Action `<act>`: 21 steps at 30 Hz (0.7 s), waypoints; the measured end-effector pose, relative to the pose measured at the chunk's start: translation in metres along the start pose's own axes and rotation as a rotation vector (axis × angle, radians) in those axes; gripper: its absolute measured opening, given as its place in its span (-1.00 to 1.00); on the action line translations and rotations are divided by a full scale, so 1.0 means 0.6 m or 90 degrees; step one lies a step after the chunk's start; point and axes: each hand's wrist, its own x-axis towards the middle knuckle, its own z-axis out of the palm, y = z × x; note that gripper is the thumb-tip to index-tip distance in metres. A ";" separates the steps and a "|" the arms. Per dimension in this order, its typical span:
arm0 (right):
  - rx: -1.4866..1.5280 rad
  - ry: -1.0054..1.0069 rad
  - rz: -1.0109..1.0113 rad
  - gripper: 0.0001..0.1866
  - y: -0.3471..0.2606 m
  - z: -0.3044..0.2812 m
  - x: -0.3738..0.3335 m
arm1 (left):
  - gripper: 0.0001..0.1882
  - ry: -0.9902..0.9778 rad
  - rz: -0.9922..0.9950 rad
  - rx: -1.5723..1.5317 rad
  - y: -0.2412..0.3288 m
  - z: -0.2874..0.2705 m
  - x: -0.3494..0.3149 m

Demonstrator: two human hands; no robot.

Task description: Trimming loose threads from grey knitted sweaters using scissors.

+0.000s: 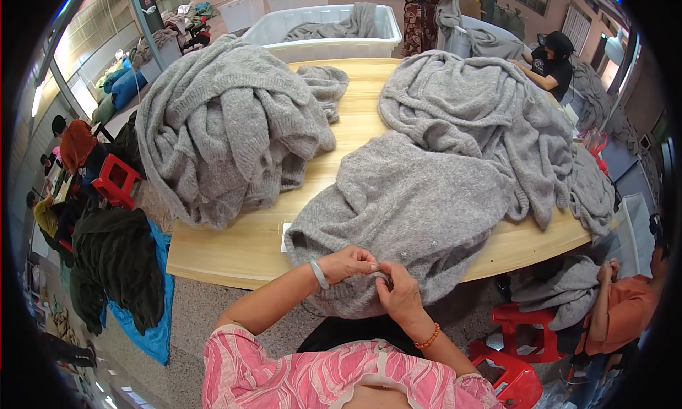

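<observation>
A grey knitted sweater (419, 203) lies spread over the near edge of the wooden table (227, 256), its lower part hanging toward my lap. My left hand (348, 264) is closed at the sweater's near edge, thumb and fingers pinched together. Close beside it, my right hand (400, 290) pinches the same knit, and the fingertips of both hands nearly meet. Anything small between the fingertips is too fine to make out. Little shiny spots show on the sweater to the right of my hands. A white tag or paper (286, 237) sticks out at its left side.
A tall heap of grey knitwear (227, 125) stands on the table's left, another pile (476, 104) on the right. Beyond the table is a white tub (323, 50). A red stool (522, 331) and a person in orange (625, 313) are at right; dark green garments (117, 267) lie left.
</observation>
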 end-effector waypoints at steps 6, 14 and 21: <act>-0.073 -0.045 -0.037 -0.72 0.007 0.000 0.007 | -0.85 0.007 -0.025 -0.008 0.003 -0.008 -0.001; -0.023 -0.091 -0.003 -0.77 0.027 -0.002 0.016 | -0.79 0.063 0.224 0.222 -0.019 0.016 -0.022; -0.014 -0.131 -0.005 -0.79 0.032 -0.008 0.004 | -0.84 0.234 0.314 0.600 -0.017 0.052 -0.038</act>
